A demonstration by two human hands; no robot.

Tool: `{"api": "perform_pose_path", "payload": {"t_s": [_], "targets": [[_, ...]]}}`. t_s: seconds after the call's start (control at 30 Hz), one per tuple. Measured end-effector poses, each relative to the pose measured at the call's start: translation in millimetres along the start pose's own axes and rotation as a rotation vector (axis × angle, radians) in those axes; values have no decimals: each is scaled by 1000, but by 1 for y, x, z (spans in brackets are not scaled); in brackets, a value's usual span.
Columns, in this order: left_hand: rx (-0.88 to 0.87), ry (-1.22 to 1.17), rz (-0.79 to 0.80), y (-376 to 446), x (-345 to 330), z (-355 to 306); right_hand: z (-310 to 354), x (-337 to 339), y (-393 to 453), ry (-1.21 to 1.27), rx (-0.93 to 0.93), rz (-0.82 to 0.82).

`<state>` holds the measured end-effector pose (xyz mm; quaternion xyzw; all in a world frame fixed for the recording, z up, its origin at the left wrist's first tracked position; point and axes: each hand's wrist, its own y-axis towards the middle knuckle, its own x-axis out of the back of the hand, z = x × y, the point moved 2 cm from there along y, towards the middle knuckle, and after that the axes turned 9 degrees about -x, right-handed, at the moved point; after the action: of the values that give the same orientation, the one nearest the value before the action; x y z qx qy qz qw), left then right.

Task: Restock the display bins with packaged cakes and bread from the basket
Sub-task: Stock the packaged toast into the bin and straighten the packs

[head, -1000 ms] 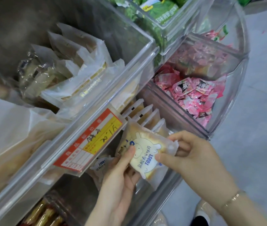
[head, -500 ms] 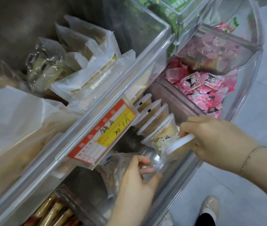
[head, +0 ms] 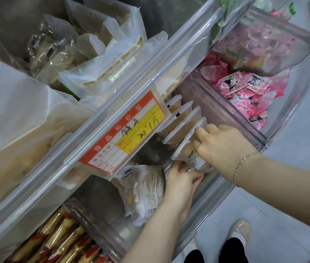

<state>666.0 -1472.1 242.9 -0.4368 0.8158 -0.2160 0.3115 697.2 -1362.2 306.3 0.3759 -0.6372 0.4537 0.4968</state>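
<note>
Clear display bin [head: 216, 192] (lower tier): both hands, left [head: 180, 185] and right [head: 224, 147], pinch the front toast packet [head: 190, 150].

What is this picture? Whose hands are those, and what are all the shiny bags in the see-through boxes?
A person wears a camera on their head, so you look down just as they do. That is why you see their two arms and even their shoes on the floor.

They stand at a shop shelf made of clear plastic bins. The right hand, with a thin bracelet, holds the front toast packet in a row of packets standing on edge. The left hand reaches in just below it and touches the bottom of that packet. Beside it another toast packet lies flat.

The red and yellow card is a price label. The bin to the right holds pink sweets, and the bin above holds white bread bags.
</note>
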Motion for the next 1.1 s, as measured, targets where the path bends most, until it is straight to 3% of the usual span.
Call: {"api": "perform_pose_path", "payload": {"t_s": [0.07, 0.17, 0.3, 0.43, 0.53, 0.6, 0.67, 0.73, 0.8, 0.9, 1.0, 1.1], "targets": [[-14, -6, -21, 1, -2, 1, -3, 2, 0, 7, -49, 17], [-18, 227, -80, 0, 2, 1, -6, 1, -5, 160, -117, 88], [-219, 456, -265, 1, 3, -2, -12, 11, -9, 226, -122, -21], [-400, 648, -221, -4, -11, -12, -10, 11, -8, 186, -95, 10], [-376, 808, -120, -7, -9, -27, -9, 14, -9, 156, -152, 3], [-337, 1010, -89, -16, 5, -40, -2, 18, -15, 187, -144, -57], [-501, 1371, -162, -33, 27, -58, 16, 28, -24, 428, -160, -129], [-623, 1682, -230, -47, 49, -73, 39, 31, -30, 639, -183, -32], [-420, 1831, -249, -49, 68, -77, 64, 21, -28, 803, -250, 301], [-11, 1722, -175, -39, 80, -75, 92, 1, -25, 927, -286, 579], [87, 1500, -224, -29, 84, -77, 116, -10, -30, 1002, -198, 625], [68, 864, -299, -34, 87, -84, 121, -5, -37, 1081, -220, 460]]}}
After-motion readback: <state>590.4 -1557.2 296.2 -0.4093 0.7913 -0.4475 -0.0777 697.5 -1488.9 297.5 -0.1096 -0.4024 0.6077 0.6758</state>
